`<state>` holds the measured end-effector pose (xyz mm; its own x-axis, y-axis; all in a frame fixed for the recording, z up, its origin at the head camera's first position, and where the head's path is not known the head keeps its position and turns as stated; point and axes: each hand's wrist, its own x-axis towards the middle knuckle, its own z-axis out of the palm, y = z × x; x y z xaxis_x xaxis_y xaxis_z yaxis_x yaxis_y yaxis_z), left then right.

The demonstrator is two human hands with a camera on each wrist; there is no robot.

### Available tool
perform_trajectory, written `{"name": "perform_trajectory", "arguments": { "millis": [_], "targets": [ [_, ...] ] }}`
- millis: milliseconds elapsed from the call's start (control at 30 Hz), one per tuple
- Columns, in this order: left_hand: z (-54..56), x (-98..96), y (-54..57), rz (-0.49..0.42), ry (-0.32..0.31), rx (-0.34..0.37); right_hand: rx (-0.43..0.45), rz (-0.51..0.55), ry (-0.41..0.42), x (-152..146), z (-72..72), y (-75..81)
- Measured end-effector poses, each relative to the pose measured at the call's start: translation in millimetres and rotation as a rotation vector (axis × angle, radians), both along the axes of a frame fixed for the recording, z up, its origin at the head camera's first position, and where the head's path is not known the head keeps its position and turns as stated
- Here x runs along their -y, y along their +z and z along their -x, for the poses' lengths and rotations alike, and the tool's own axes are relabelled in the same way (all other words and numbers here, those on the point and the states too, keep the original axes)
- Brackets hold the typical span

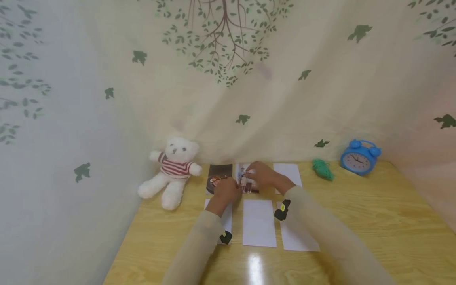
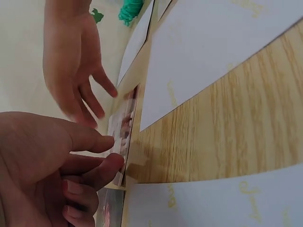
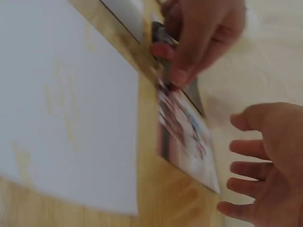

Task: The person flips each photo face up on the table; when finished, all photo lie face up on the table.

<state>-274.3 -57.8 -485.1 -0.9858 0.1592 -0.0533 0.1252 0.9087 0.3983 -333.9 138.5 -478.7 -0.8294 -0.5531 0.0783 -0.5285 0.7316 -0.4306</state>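
Observation:
A photo of several people (image 1: 244, 183) lies in the back row of cards on the wooden table. My left hand (image 1: 227, 190) pinches its near left corner between thumb and index finger, with the other fingers curled in. Over the photo's right side is my right hand (image 1: 264, 175); in the right wrist view this hand (image 3: 274, 161) has its fingers spread, apart from the photo (image 3: 187, 130). Left of it lies a dark photo of food (image 1: 218, 174), partly covered by my left hand.
White cards lie around: one back right (image 1: 289, 174), a front middle one (image 1: 259, 223), others under my forearms. A white teddy bear (image 1: 174, 170) sits left against the wall cloth. A green bundle (image 1: 322, 169) and a blue alarm clock (image 1: 360, 157) stand at right.

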Motion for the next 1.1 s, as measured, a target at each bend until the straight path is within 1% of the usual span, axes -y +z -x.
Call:
{"name": "perform_trajectory", "arguments": {
  "millis": [67,100,133,167,233,300,400,467,500,567,600,700,767,833,933,1000,1100],
  "targets": [
    [0.6,-2.5,2.1,-0.015,-0.004,0.007,-0.039,0.100,-0.069,-19.5,2.1,-0.1],
    [-2.0,-5.9,8.6,-0.026,0.012,0.023,0.008,0.150,-0.163,-29.8,1.1,1.5],
    [-1.7,-7.5,9.0,-0.038,0.017,0.010,-0.001,0.165,-0.210,-41.3,1.9,0.6],
    [-1.3,-9.2,9.6,-0.053,0.021,0.001,-0.001,0.155,-0.252,-52.6,2.5,-0.4],
    [-0.2,-12.9,8.8,-0.078,0.019,-0.036,0.041,0.114,-0.342,-74.2,4.7,-5.7],
    [2.5,-18.1,7.6,-0.094,-0.031,-0.072,0.095,0.085,-0.412,-94.8,8.4,-14.6],
    [6.7,-33.9,7.6,-0.087,-0.157,-0.086,0.155,0.113,-0.500,-119.5,12.3,-24.2],
    [9.0,-49.7,7.4,-0.075,-0.252,-0.082,0.167,0.158,-0.528,-130.8,12.4,-25.2],
    [9.8,-58.6,7.9,-0.060,-0.287,-0.082,0.172,0.180,-0.533,-134.8,12.0,-24.2],
    [10.9,-76.2,7.7,-0.027,-0.340,-0.077,0.193,0.196,-0.550,-139.5,10.2,-18.6],
    [12.4,-84.1,6.5,0.001,-0.368,-0.085,0.214,0.210,-0.560,-140.6,8.8,-15.8],
    [14.4,-102.7,5.6,0.109,-0.414,-0.086,0.270,0.265,-0.601,-142.4,6.6,-10.2],
    [14.6,-109.3,5.0,0.209,-0.434,-0.083,0.299,0.303,-0.616,-141.7,4.5,-8.1],
    [13.5,-111.4,3.8,0.306,-0.439,-0.085,0.314,0.315,-0.613,-139.9,2.3,-8.4],
    [11.9,-107.9,4.4,0.425,-0.425,-0.099,0.284,0.301,-0.572,-136.9,0.5,-12.2],
    [11.3,-104.2,6.9,0.446,-0.414,-0.109,0.251,0.283,-0.547,-135.8,0.5,-14.6],
    [12.2,-100.5,11.9,0.439,-0.418,-0.112,0.196,0.253,-0.501,-136.8,2.7,-15.6]
  ]
}}
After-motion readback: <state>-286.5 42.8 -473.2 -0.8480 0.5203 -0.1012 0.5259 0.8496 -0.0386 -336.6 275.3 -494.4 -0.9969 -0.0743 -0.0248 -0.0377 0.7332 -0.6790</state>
